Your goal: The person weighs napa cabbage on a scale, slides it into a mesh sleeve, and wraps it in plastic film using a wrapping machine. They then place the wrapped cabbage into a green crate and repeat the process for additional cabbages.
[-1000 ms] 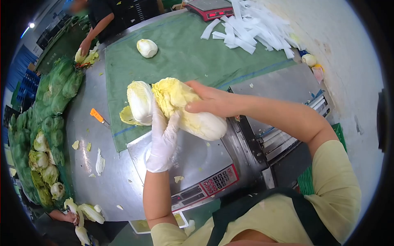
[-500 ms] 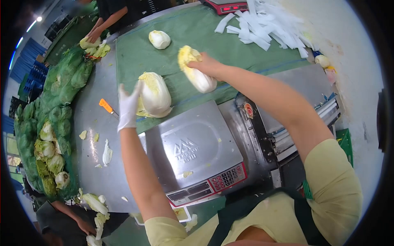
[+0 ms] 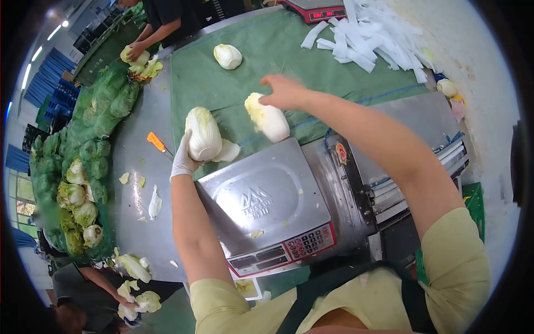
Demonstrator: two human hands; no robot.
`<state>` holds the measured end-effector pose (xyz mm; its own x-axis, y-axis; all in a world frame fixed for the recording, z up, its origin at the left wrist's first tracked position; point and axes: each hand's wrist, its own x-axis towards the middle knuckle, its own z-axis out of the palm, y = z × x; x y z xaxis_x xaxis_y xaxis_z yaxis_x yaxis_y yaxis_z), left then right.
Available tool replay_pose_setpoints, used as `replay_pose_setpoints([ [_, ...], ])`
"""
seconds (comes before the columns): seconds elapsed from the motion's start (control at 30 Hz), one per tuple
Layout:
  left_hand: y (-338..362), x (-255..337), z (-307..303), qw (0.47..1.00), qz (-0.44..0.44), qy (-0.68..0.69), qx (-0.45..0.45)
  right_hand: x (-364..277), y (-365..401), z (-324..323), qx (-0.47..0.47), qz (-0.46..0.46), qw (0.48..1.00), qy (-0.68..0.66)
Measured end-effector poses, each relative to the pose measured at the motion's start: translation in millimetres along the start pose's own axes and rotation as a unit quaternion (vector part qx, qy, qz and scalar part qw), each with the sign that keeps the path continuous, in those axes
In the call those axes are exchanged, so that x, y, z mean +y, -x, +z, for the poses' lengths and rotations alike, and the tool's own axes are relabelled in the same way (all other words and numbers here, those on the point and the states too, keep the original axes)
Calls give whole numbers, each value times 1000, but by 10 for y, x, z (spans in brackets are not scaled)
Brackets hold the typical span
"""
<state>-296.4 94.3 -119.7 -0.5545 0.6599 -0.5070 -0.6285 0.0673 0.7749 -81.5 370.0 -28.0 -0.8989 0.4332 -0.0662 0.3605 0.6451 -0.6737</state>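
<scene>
My left hand (image 3: pixel 186 157), in a white glove, is closed around the lower left side of a napa cabbage (image 3: pixel 203 133). A loose pale leaf (image 3: pixel 227 151) lies beside that cabbage's base. My bare right hand (image 3: pixel 282 92) is open just above a second napa cabbage (image 3: pixel 273 122), its fingers apart and slightly blurred. That cabbage lies on the green cloth (image 3: pixel 328 83) with its yellow leafy end to the left. Farther back rests a smaller napa cabbage (image 3: pixel 228 57).
Before me sits a steel-topped scale (image 3: pixel 261 195). An orange-handled knife (image 3: pixel 158 143) lies left of my gloved hand. Green net sacks of cabbages (image 3: pixel 92 117) line the left edge. White strips (image 3: pixel 367 39) are heaped at the back right. Two other people handle cabbages on the left.
My left hand has taken hold of the large cabbage and turned it more upright, and a leaf now lies apart from it. My right hand has let go of the other cabbage.
</scene>
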Motion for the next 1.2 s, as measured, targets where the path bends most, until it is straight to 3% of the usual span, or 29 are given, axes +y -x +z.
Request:
replay_pose_setpoints([
  [0.1, 170, 21, 147, 996, 65, 66, -12, -339, 92, 181, -111, 68, 972, -196],
  [0.2, 394, 213, 360, 974, 179, 129, -44, -720, 310, 261, -131, 72, 950, -275],
  [0.3, 1106, 304, 686, 967, 217, 117, -60, -1125, 724, -53, -168, 94, 932, -309],
  [0.33, 1348, 262, 785, 971, 227, 80, -17, -1091, 778, 24, -174, 35, 931, -318],
  [0.37, 1603, 130, 801, 973, 223, 55, 22, -1044, 812, 102, -173, -26, 929, -327],
  [0.43, 2177, -218, 879, 980, 193, 6, 40, -967, 1068, 387, -168, -275, 881, -347],
  [0.53, 2725, -776, 732, 986, 165, -11, 33, -1017, 1646, 465, -239, -194, 926, -219],
  [0.57, 2638, -992, 346, 990, 104, 92, 7, -1065, 1797, 366, -274, -174, 929, -176],
  [0.6, 2582, -1086, 295, 993, 82, 87, 13, -1024, 1886, 387, -296, -181, 918, -193],
  [0.67, 2535, -1147, 635, 991, 118, -43, 54, -964, 1937, 484, -251, -289, 921, -67],
  [0.77, 2552, -1061, 1036, 944, 185, -255, 102, -833, 2037, 203, -81, -416, 902, -77],
  [0.87, 2654, -918, 1329, 834, 256, -467, 144, -526, 2079, -618, 8, -415, 910, -3],
  [0.9, 2697, -883, 1407, 791, 273, -524, 157, -221, 2129, -919, 104, -425, 898, -47],
  [1.0, 2839, -876, 1618, 684, 300, -641, 175, 974, 2157, -2164, 214, -312, 923, 73],
  [1.03, 2865, -915, 1693, 655, 301, -670, 175, 1433, 2268, -2666, 195, -224, 952, 77],
  [1.07, 2881, -983, 1761, 628, 300, -695, 178, 1795, 2406, -3101, 196, -80, 965, 157],
  [1.1, 2872, -1069, 1794, 608, 301, -713, 174, 2362, 2436, -3446, 215, -15, 964, 157],
  [1.13, 2741, -1192, 1674, 589, 322, -722, 167, 3019, 2434, -3683, 269, -30, 916, 296],
  [1.2, 2534, -1276, 1501, 535, 366, -746, 155, 4097, 2437, -4017, 154, 115, 925, 329],
])
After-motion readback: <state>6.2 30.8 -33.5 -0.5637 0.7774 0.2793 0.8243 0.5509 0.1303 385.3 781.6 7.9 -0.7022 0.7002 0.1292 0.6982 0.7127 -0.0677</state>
